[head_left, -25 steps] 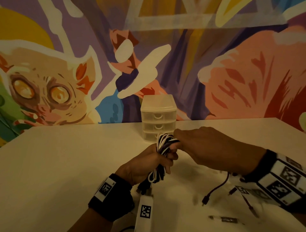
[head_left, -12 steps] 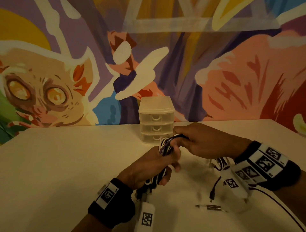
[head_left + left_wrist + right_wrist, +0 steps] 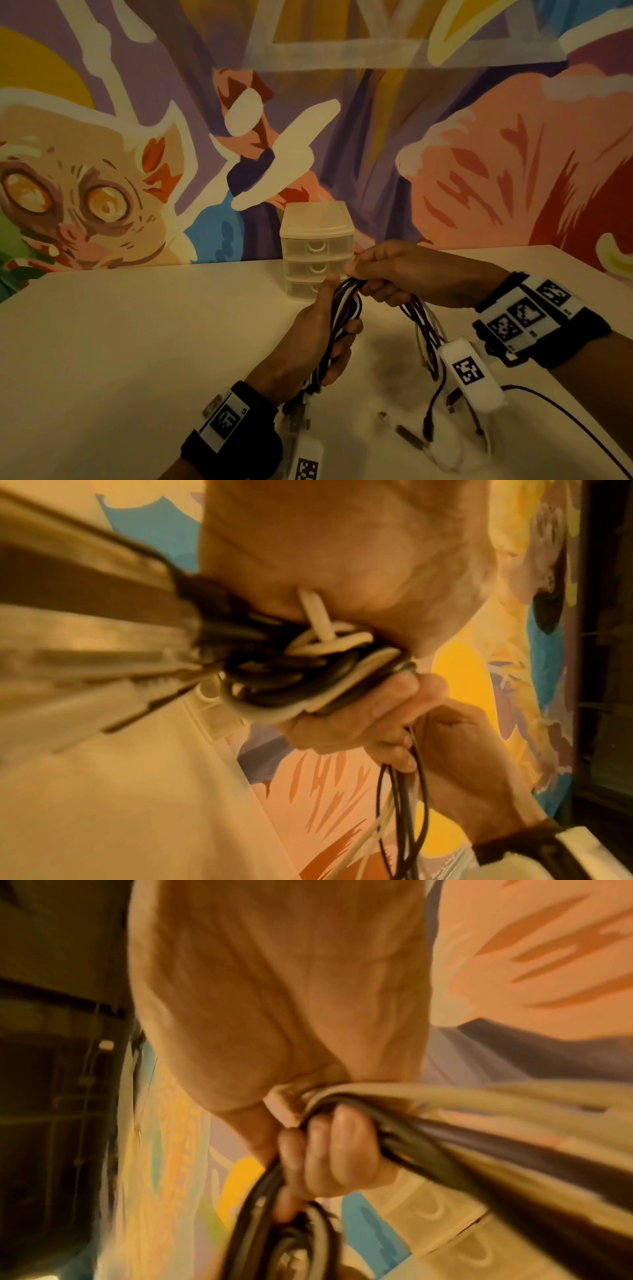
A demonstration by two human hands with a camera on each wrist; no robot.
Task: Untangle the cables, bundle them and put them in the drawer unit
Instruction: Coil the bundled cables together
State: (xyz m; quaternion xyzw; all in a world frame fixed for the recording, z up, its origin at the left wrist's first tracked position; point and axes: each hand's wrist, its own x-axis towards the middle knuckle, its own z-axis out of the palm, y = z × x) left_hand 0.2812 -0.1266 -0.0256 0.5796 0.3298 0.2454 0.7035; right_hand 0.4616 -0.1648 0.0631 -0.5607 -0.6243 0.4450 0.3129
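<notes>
Two hands, L hand (image 3: 310, 346) fist round cables (image 3: 344, 308) (black & white), R hand (image 3: 404, 272) pinching same bundle.

1. Left wrist cam is smeared on its left half: the cables (image 3: 301, 669) turn into streaks there, can't tell plugs from cords.
2. The left hand (image 3: 310, 346) covers the middle of the bundle, so no telling how many loops are inside the grip.
3. Right hand (image 3: 407, 274) hides the bottom right corner of the drawer unit (image 3: 317, 250).
4. Right wrist cam: the strands blur out toward the right edge and get cut off.
5. Loose plugs (image 3: 409, 433) on the table (image 3: 120, 342) are too dark and small to identify.
</notes>
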